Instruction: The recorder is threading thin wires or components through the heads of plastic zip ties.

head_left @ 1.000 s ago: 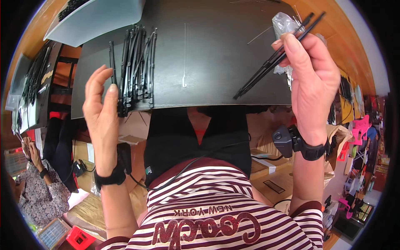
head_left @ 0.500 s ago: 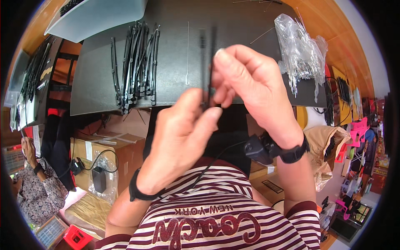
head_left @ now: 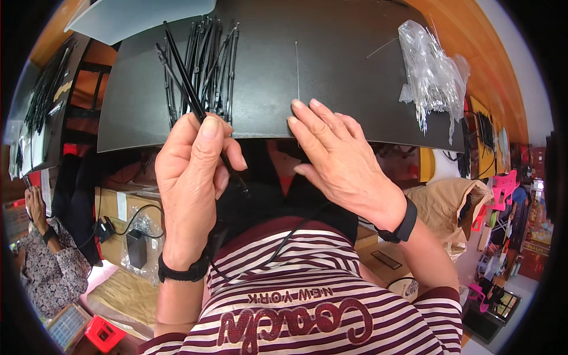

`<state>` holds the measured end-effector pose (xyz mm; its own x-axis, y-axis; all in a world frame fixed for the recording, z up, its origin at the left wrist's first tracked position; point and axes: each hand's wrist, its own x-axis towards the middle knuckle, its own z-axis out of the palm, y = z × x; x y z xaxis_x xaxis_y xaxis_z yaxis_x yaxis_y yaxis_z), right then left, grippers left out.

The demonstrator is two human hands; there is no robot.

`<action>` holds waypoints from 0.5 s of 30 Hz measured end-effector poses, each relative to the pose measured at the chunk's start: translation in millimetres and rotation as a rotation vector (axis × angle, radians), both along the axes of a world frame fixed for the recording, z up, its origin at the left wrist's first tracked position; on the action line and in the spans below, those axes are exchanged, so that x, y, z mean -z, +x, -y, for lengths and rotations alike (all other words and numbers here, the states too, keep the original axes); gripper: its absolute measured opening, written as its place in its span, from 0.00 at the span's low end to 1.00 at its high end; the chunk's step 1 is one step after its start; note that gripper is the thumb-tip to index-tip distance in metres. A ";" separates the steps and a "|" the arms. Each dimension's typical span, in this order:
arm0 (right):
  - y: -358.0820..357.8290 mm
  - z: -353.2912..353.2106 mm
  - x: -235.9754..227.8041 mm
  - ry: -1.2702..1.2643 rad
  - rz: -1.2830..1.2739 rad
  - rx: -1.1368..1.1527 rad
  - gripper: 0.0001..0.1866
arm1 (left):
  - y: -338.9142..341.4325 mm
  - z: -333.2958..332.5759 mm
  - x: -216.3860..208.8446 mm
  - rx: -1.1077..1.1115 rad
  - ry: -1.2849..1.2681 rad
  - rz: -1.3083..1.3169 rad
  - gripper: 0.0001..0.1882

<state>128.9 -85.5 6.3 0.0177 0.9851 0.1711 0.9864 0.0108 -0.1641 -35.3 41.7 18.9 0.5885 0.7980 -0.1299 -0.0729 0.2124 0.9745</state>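
Observation:
My left hand [head_left: 198, 160] is closed around a pair of thin black strips [head_left: 188, 84], which slant up and left over the table; their lower end sticks out below my fingers. Behind them a bunch of similar black strips [head_left: 216, 65] lies on the dark table [head_left: 343, 53]. A thin metal wire [head_left: 297, 68] lies on the table to the right, its near end hidden by my right hand [head_left: 340, 148]. The fingers of that hand are stretched out, palm down, with the tips at the wire near the table's front edge.
A clear plastic bag of thin silvery wires [head_left: 435, 89] lies at the table's right side. A whitish bin [head_left: 136, 18] stands at the far left. At the left, another person's hand [head_left: 36, 207] is near a second table with black strips [head_left: 50, 89]. Cardboard boxes [head_left: 112, 207] sit below.
My hands have moved apart. The left has gone left with the black strips; the right has let go of them and come down flat over the wire's near end.

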 end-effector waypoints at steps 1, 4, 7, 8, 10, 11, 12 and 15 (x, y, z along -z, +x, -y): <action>-0.7 4.3 1.3 0.006 -0.045 0.007 0.32 | 2.2 1.1 1.0 0.012 0.033 -0.034 0.13; 5.3 5.0 3.3 0.046 -0.066 0.024 0.33 | 9.9 6.3 5.2 0.066 0.019 -0.057 0.13; 12.9 -1.8 12.2 0.131 -0.028 0.014 0.26 | 12.8 10.5 11.7 0.137 0.007 -0.081 0.13; 18.2 -3.2 19.7 0.228 0.013 -0.047 0.23 | 13.1 11.3 13.3 0.164 -0.010 -0.087 0.13; 22.0 -2.8 25.4 0.325 0.048 -0.115 0.19 | 14.2 12.4 15.8 0.193 -0.037 -0.090 0.13; 23.9 -1.2 25.2 0.381 0.057 -0.128 0.17 | 15.8 14.1 16.2 0.191 -0.038 -0.092 0.13; 25.2 -0.3 24.7 0.439 0.064 -0.140 0.15 | 17.3 15.7 16.0 0.197 -0.076 -0.096 0.14; 27.2 5.2 20.0 0.482 0.001 -0.173 0.14 | 19.6 14.3 18.8 0.257 -0.129 -0.105 0.13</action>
